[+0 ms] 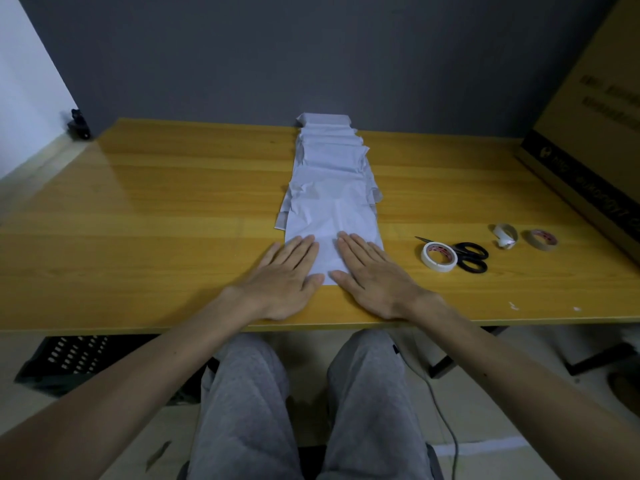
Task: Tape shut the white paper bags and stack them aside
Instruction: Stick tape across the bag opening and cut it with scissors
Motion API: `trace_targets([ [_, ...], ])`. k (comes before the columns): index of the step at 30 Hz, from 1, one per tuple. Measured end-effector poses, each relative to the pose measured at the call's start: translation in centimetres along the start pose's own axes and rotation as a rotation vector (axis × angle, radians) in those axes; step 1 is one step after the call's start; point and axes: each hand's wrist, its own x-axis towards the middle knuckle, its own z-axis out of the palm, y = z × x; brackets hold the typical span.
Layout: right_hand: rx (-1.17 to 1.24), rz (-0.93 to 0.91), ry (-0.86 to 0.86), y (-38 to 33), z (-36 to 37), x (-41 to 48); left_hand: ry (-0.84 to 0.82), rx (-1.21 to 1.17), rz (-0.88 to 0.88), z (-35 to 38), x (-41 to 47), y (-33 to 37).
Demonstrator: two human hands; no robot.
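Grey sweatpants (242, 403) fill the bottom centre of the frame, our knees tucked under the near edge of a wooden table (138, 209). Both bare forearms reach up from the lower corners onto it.

Our left hand (280, 282) lies palm down, fingers straight and close together, its fingertips resting on the lower left corner of the nearest white paper bag (332, 223). Our right hand (375, 278) mirrors it just beside, flat and palm down, fingers extended over the bag's lower right part. Neither hand pinches or curls round anything — both simply press flat.

That bag heads a row of white paper bags (330, 157) overlapping one another like shingles, running from the frame's centre up to the table's far edge against the grey wall (311, 57).

Right of the hands lies a white tape roll (439, 257), touching black-handled scissors (469, 256). Further right sit a torn, nearly spent tape core (505, 235) and a brown tape roll (543, 239), near each other.

A large cardboard box (595, 116) takes up the right edge of the frame. At the lower left, under the table, we see a black slotted crate (65, 358) — and at the lower right a grey cable (446, 420) trails across the floor.
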Motion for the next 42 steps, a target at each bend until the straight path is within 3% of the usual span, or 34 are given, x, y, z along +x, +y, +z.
trace_targets([
  [21,-0.021,0.117,0.01,4.4,-0.8,-4.4,-0.039,-0.005,-0.002,-0.1,0.3,-0.3],
  [26,-0.093,-0.029,0.149,3.4,-1.8,-3.5,-0.047,-0.002,-0.004,-0.1,0.3,-0.1],
  [30,0.055,-0.086,0.079,1.4,-1.6,-1.9,-0.045,0.005,-0.019,-0.3,0.3,0.2],
  [42,-0.017,-0.048,0.02,1.3,0.0,-1.4,-0.033,-0.025,-0.009,-0.1,-0.5,-1.4],
])
